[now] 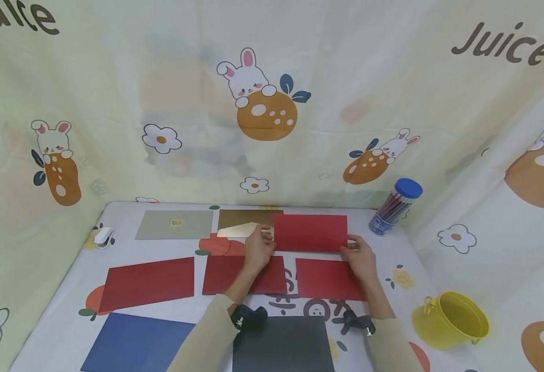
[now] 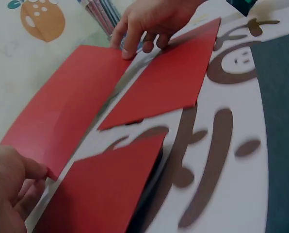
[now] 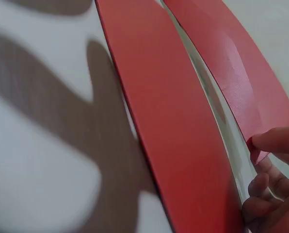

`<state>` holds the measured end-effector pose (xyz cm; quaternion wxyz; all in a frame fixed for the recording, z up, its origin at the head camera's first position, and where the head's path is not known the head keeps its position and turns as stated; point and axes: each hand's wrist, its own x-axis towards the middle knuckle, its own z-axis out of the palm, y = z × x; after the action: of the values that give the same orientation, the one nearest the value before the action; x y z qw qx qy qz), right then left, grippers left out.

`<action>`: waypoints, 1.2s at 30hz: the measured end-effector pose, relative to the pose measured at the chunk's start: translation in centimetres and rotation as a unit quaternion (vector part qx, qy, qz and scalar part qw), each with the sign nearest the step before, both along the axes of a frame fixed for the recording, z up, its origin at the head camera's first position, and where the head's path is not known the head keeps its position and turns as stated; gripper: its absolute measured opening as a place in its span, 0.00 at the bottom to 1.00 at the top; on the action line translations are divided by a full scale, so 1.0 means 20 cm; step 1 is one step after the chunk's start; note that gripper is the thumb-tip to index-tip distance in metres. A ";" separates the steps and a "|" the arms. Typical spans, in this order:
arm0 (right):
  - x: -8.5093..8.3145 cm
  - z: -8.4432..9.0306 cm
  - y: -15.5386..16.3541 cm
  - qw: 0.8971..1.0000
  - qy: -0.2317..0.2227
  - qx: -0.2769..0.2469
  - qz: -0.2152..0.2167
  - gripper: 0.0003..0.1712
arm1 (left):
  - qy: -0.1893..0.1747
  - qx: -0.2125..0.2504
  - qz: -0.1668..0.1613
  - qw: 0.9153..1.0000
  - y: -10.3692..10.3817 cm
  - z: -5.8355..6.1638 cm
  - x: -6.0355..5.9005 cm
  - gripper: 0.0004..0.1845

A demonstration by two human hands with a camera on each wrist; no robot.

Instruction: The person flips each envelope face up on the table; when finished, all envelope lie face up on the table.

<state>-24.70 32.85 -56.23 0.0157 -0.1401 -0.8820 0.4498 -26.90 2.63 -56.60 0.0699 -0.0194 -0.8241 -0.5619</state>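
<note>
A red envelope (image 1: pixel 310 232) lies in the back row of the table, and both hands are on it. My left hand (image 1: pixel 264 235) pinches its near left corner, with the thumb (image 2: pixel 35 170) on top of the red envelope (image 2: pixel 62 107). My right hand (image 1: pixel 348 245) pinches the near right corner, fingertips (image 3: pixel 275 143) curled over the edge of the red envelope (image 3: pixel 232 63). Just in front lie two more red envelopes (image 1: pixel 244 275) (image 1: pixel 329 279), partly under my wrists.
A third red envelope (image 1: pixel 148 283) lies front left, with a grey one (image 1: pixel 175 224) and a gold one (image 1: pixel 246 223) at the back. Blue (image 1: pixel 137 343) and black (image 1: pixel 283 343) sheets lie nearest me. A pencil tub (image 1: pixel 394 206), a yellow bucket (image 1: pixel 450 320) and a white stapler (image 1: pixel 103 236) stand around.
</note>
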 end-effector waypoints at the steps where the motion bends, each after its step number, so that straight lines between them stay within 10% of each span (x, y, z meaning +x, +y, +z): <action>1: 0.00 0.00 0.02 1.000 -0.007 0.005 -0.004 0.31 | -0.002 -0.002 0.002 1.000 0.02 0.00 -0.01 0.23; 17: -0.07 0.01 0.16 0.989 -0.040 0.144 -0.021 0.29 | -0.036 -0.043 -0.047 0.997 0.20 0.01 -0.06 0.23; 36: -0.17 0.01 0.12 0.991 0.039 0.099 -0.085 0.28 | -0.109 0.140 -0.096 0.979 0.19 0.02 -0.08 0.30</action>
<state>-28.08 35.19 -55.96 0.1023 -0.1945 -0.9056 0.3627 -28.46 6.43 -56.23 -0.0728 -0.0273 -0.7342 -0.6745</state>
